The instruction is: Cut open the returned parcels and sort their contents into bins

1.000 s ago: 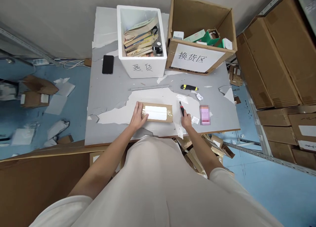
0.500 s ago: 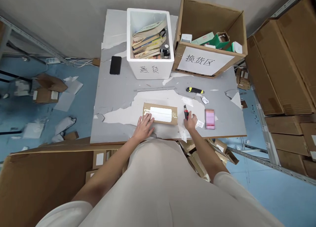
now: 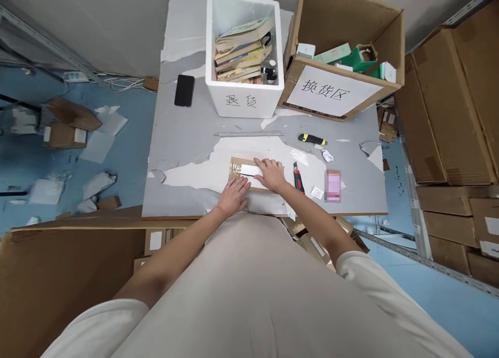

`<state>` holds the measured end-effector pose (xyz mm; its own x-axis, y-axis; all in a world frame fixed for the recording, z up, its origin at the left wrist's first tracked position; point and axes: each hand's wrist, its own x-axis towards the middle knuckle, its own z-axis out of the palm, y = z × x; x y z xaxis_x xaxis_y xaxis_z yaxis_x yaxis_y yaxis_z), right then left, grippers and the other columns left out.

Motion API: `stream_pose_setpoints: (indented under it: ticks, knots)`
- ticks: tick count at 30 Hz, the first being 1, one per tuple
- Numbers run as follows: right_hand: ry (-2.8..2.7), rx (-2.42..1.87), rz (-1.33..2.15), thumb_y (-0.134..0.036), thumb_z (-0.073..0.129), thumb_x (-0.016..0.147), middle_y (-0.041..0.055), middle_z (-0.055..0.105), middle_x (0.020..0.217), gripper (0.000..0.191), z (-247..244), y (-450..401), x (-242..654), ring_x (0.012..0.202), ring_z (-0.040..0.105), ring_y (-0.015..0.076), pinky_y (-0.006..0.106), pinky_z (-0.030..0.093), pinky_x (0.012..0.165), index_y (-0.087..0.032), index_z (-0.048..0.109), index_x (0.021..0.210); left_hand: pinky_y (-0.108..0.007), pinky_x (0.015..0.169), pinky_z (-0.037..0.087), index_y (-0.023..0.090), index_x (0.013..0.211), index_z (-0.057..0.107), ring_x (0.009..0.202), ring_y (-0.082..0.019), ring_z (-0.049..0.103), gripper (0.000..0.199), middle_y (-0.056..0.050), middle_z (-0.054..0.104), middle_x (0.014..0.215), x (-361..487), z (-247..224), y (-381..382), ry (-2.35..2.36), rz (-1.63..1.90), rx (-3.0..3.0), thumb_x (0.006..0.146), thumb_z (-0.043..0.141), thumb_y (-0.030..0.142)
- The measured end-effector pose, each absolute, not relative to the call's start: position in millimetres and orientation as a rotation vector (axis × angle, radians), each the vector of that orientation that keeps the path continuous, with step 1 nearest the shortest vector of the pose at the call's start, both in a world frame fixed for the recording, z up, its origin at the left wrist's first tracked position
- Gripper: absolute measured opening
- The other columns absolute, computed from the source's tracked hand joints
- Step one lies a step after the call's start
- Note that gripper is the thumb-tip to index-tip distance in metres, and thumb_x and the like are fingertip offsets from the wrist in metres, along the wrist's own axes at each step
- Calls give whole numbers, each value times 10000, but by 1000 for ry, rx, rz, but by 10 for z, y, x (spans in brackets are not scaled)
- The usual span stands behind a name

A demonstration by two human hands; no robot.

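A small taped cardboard box (image 3: pixel 236 166) with a white label (image 3: pixel 249 170) lies flat on the table near its front edge. A thin dark line runs across the label between my hands. My left hand (image 3: pixel 234 194) rests on the box's near left part, fingers stretched out over it. Across the right part lies my right hand (image 3: pixel 272 174), fingers spread on the top and partly covering the label. Just right of that hand, a red and black utility knife (image 3: pixel 298 179) lies loose on the table.
Behind are a white foam box (image 3: pixel 244 101) of books and a large carton (image 3: pixel 343 64) of small packages. A phone (image 3: pixel 184 91), a yellow-black cutter (image 3: pixel 312 139), a pink packet (image 3: pixel 333 186) and paper scraps (image 3: pixel 327 155) lie on the torn-covered table (image 3: pixel 175 140).
My right hand has let go of the red utility knife, leaving it on the table, and has moved left onto the box. My left hand stays at the box's left part.
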<state>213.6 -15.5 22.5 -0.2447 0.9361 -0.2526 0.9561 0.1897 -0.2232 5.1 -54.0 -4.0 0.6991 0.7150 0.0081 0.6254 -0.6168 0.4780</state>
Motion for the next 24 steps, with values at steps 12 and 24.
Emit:
stream_pose_setpoints:
  ticks: [12, 24]
  knots:
    - [2408, 1366, -462, -161, 236, 959, 216, 565, 1234, 410, 563, 116, 2147, 995, 616, 299, 407, 458, 818, -112, 423, 1320, -536, 1135, 234, 147, 1418, 392, 1415, -303, 268, 596, -145, 389, 1481, 15, -71, -574, 1003, 226, 2528, 833, 475, 224]
    - [2236, 1850, -711, -442, 299, 981, 154, 632, 1126, 455, 411, 691, 2455, 1029, 579, 275, 375, 438, 845, -148, 515, 1254, -524, 1119, 258, 187, 1453, 335, 1407, -309, 287, 658, -141, 382, 1486, -9, -61, -587, 1012, 237, 2485, 820, 501, 256]
